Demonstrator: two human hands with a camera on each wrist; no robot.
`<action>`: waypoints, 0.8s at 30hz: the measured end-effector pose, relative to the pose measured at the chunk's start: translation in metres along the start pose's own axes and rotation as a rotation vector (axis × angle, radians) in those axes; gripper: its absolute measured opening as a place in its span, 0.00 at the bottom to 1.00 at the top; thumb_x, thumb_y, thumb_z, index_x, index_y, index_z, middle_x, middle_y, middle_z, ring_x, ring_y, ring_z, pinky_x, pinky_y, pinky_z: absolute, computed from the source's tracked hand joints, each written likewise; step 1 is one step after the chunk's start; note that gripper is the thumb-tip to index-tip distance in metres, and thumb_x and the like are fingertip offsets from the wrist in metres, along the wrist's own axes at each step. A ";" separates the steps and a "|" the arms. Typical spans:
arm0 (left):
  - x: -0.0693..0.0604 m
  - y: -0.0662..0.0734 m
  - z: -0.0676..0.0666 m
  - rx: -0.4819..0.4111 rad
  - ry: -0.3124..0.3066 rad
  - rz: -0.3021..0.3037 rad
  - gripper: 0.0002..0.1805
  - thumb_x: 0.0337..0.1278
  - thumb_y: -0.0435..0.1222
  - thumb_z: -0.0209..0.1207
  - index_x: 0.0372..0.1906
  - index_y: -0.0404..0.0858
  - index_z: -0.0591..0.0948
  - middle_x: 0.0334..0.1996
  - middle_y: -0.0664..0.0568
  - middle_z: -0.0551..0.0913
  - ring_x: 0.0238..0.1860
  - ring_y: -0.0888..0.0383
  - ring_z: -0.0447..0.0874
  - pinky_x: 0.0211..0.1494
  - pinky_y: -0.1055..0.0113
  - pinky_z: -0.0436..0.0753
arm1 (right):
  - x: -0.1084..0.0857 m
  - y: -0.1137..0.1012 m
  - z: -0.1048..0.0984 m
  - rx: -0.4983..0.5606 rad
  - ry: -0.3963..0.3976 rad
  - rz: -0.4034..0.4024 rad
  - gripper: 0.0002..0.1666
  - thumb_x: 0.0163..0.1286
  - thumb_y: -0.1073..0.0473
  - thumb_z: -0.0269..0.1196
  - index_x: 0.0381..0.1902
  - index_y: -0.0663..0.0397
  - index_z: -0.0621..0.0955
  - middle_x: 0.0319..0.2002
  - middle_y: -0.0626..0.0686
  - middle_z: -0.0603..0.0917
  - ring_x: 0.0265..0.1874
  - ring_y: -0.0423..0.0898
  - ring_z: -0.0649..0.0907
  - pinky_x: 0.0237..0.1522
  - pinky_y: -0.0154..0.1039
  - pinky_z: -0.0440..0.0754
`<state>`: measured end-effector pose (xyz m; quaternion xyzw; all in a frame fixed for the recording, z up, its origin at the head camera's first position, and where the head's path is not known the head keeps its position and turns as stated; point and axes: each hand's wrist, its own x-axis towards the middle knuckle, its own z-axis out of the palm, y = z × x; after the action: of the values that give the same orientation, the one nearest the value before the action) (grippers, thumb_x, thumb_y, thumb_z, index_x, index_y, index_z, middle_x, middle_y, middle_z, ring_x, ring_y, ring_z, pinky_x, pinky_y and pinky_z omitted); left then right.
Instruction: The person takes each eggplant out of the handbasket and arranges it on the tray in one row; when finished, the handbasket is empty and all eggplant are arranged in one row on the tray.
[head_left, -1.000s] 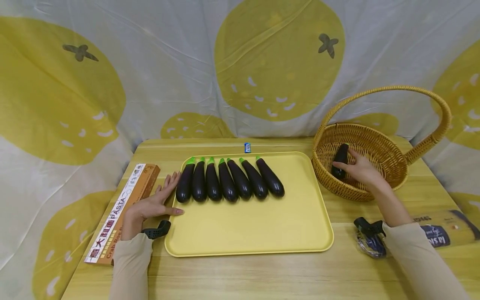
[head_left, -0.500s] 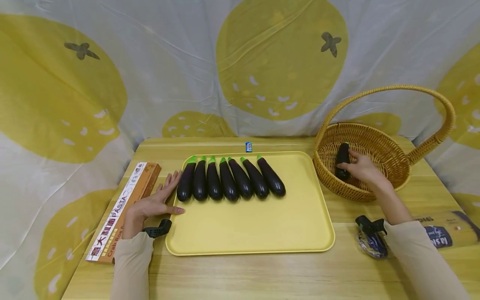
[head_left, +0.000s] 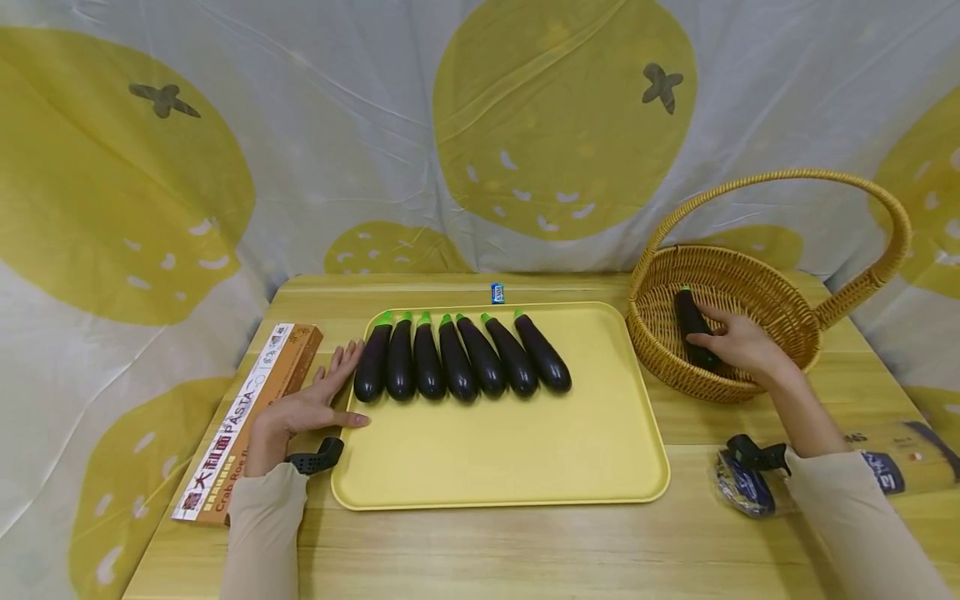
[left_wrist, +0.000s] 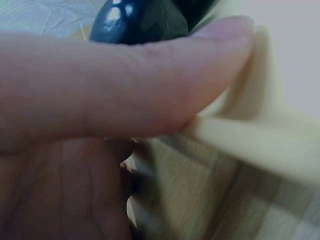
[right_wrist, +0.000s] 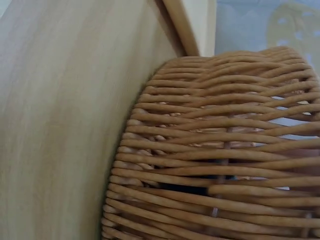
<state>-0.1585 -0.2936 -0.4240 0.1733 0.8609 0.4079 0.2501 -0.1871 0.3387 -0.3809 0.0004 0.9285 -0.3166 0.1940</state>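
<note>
Inside the wicker basket (head_left: 678, 371), my right hand (head_left: 738, 343) grips a dark eggplant (head_left: 693, 325), thumb on its near left side; the far fingers are hidden. Through the weave in the right wrist view only dark patches show behind the basket wall (right_wrist: 200, 125). My left hand (head_left: 307, 410) rests at the left rim of the yellow tray (head_left: 495, 467), fingers extended beside the leftmost eggplant (head_left: 370, 371) and thumb lying over the rim. Several eggplants stand in a row on the tray, green stems toward the back. The left thumb (left_wrist: 150, 85) fills much of the left wrist view.
A pasta box (head_left: 247, 417) lies left of the tray, partly behind the left forearm. A spaghetti packet (head_left: 911, 458) lies under the right forearm. One small blue wrapper (head_left: 497, 293) sits behind the tray. The basket's tall handle (head_left: 795, 175) arches over its opening.
My right hand has shifted slightly right with the eggplant in the basket, whose lower end has swung right so its stem now leans left. The left hand stays in place.
</note>
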 end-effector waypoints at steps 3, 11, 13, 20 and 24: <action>0.000 0.000 0.000 0.002 0.001 -0.005 0.66 0.61 0.41 0.71 0.84 0.43 0.31 0.82 0.40 0.17 0.79 0.35 0.08 0.73 0.27 0.16 | -0.003 -0.001 -0.001 0.008 0.004 -0.033 0.46 0.81 0.48 0.57 0.84 0.60 0.50 0.63 0.84 0.69 0.52 0.70 0.78 0.47 0.55 0.80; 0.000 0.000 0.001 0.011 0.003 0.002 0.66 0.62 0.41 0.71 0.84 0.42 0.31 0.81 0.38 0.18 0.79 0.35 0.08 0.73 0.27 0.16 | -0.040 -0.007 -0.017 0.019 0.015 -0.056 0.46 0.77 0.39 0.61 0.84 0.42 0.57 0.67 0.76 0.71 0.46 0.59 0.79 0.35 0.39 0.73; 0.001 0.000 0.000 0.013 0.004 0.003 0.66 0.61 0.41 0.71 0.84 0.41 0.31 0.81 0.38 0.18 0.79 0.35 0.08 0.74 0.28 0.16 | -0.053 -0.008 -0.023 0.028 0.020 -0.065 0.45 0.77 0.40 0.61 0.84 0.42 0.57 0.72 0.77 0.67 0.39 0.56 0.81 0.30 0.40 0.73; 0.000 0.001 -0.001 0.019 0.004 -0.004 0.66 0.61 0.42 0.71 0.84 0.41 0.31 0.82 0.37 0.19 0.79 0.35 0.09 0.73 0.27 0.16 | -0.082 -0.018 -0.029 0.070 -0.052 -0.161 0.39 0.79 0.48 0.60 0.82 0.35 0.61 0.79 0.68 0.62 0.72 0.58 0.71 0.55 0.66 0.78; 0.001 0.002 -0.001 0.018 0.003 -0.002 0.66 0.61 0.42 0.71 0.84 0.41 0.31 0.82 0.37 0.19 0.79 0.35 0.09 0.73 0.27 0.16 | -0.086 -0.033 -0.018 0.109 -0.118 -0.226 0.37 0.78 0.50 0.61 0.81 0.35 0.65 0.80 0.61 0.64 0.77 0.72 0.61 0.61 0.77 0.70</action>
<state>-0.1594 -0.2922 -0.4223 0.1740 0.8650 0.4002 0.2475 -0.1179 0.3334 -0.3175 -0.1123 0.8910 -0.3861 0.2109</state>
